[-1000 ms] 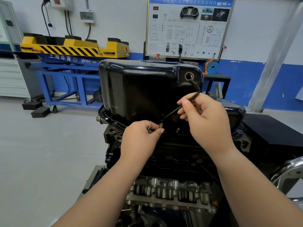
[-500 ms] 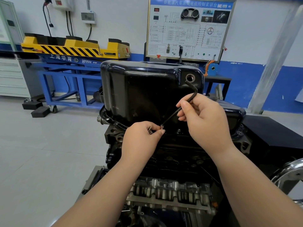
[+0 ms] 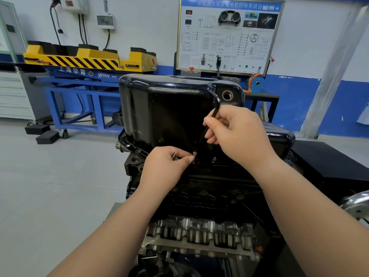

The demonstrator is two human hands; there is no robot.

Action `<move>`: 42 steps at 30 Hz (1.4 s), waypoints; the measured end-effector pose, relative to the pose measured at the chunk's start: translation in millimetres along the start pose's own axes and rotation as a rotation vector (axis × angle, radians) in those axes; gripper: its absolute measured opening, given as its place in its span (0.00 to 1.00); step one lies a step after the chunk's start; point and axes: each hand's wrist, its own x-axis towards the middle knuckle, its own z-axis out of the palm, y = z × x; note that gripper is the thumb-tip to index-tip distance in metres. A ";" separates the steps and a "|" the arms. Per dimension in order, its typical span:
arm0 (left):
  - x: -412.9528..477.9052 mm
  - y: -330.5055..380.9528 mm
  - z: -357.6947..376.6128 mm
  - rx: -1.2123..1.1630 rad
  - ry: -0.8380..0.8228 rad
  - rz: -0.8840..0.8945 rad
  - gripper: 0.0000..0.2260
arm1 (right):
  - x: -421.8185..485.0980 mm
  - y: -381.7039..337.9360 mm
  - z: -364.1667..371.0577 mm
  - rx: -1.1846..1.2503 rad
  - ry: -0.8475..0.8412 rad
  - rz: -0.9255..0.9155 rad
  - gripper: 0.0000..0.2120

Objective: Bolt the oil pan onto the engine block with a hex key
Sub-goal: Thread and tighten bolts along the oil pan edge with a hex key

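Head view: left hand (image 3: 165,166) pinches a small, likely slippery bolt (image 3: 194,153) at the oil pan (image 3: 169,108) while right hand's (image 3: 239,134) grip clamps the stiff hex key (image 3: 217,108) mid-shank.

- The middle of the hex key (image 3: 217,105) is hidden inside the right hand (image 3: 239,134), in front of the oil pan (image 3: 169,108).
- At the pan's lower rim, the left hand (image 3: 165,166) pinches the bolt (image 3: 194,155) and covers its shank, so whether it is seated cannot be told.
- The engine block (image 3: 209,188) below the pan is cut off by the bottom edge.
- The print on the wall chart (image 3: 229,35) behind the pan is too small to read.
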 end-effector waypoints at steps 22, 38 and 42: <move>-3.7 2.5 7.6 0.113 0.076 0.090 0.10 | -10.2 1.6 17.0 0.197 -0.044 -0.038 0.11; -3.7 0.5 6.6 0.092 0.052 0.089 0.04 | -11.3 2.2 21.3 0.361 -0.009 0.041 0.06; -2.3 -0.1 6.9 0.101 0.043 0.083 0.03 | -13.1 2.6 20.4 0.411 -0.078 0.035 0.03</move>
